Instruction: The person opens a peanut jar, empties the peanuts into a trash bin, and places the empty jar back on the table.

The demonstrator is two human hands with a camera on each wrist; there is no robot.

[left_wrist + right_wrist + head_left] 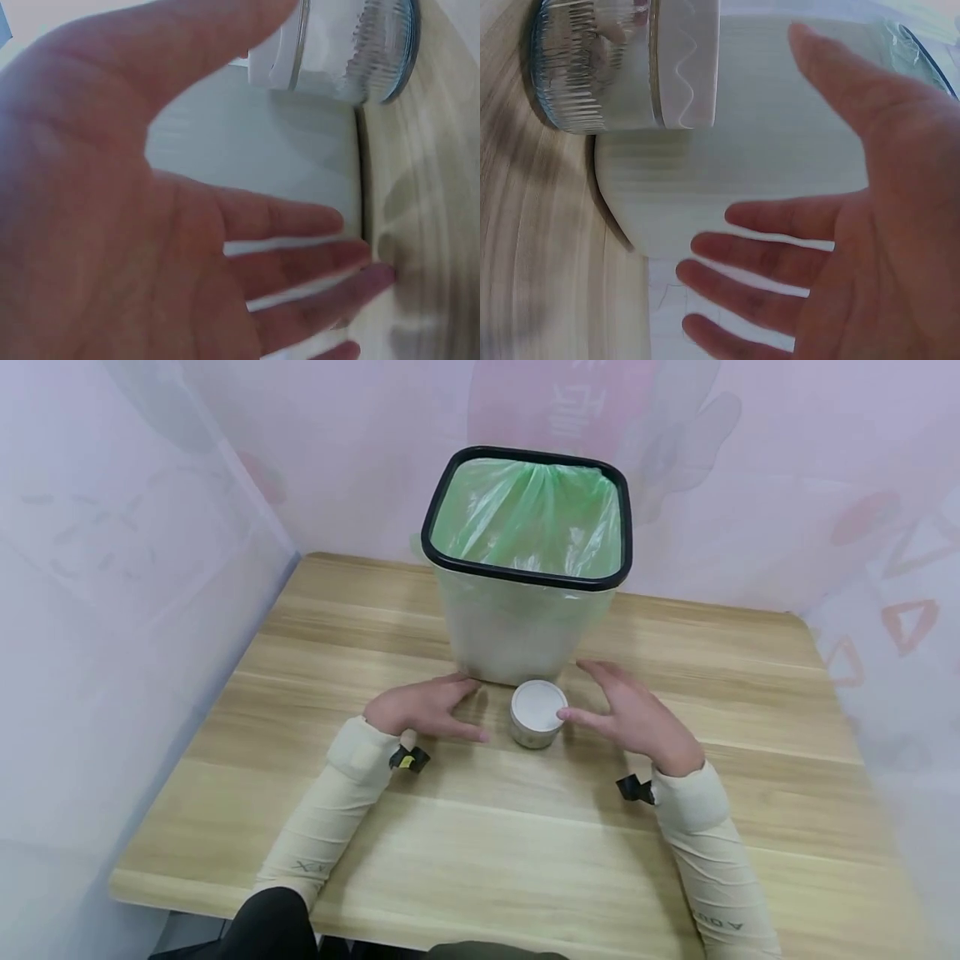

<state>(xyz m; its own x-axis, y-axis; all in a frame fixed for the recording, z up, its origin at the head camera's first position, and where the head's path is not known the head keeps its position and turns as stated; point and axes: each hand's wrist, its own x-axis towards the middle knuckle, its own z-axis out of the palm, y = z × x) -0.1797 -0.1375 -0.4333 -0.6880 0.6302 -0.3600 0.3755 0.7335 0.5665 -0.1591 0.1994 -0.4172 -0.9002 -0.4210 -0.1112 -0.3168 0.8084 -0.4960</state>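
Note:
A small glass jar (536, 716) with a white lid stands upright on the table, just in front of a bin. Ribbed clear glass and the pale lid (688, 64) show in the right wrist view. My left hand (431, 706) is to the left of the jar, fingers extended and apart from it. On the other side, my right hand (630, 710) has its fingers spread and its thumb close to the lid; the right wrist view shows a gap between thumb and jar. Neither hand holds anything. The left wrist view shows the left palm (150, 210) facing the bin and jar.
The whitish bin (517, 631) has a black rim (525, 578) and a green plastic liner (540, 518). It stands at the back of the wooden table (480, 852). Pale printed sheets (337, 452) hang behind and at both sides.

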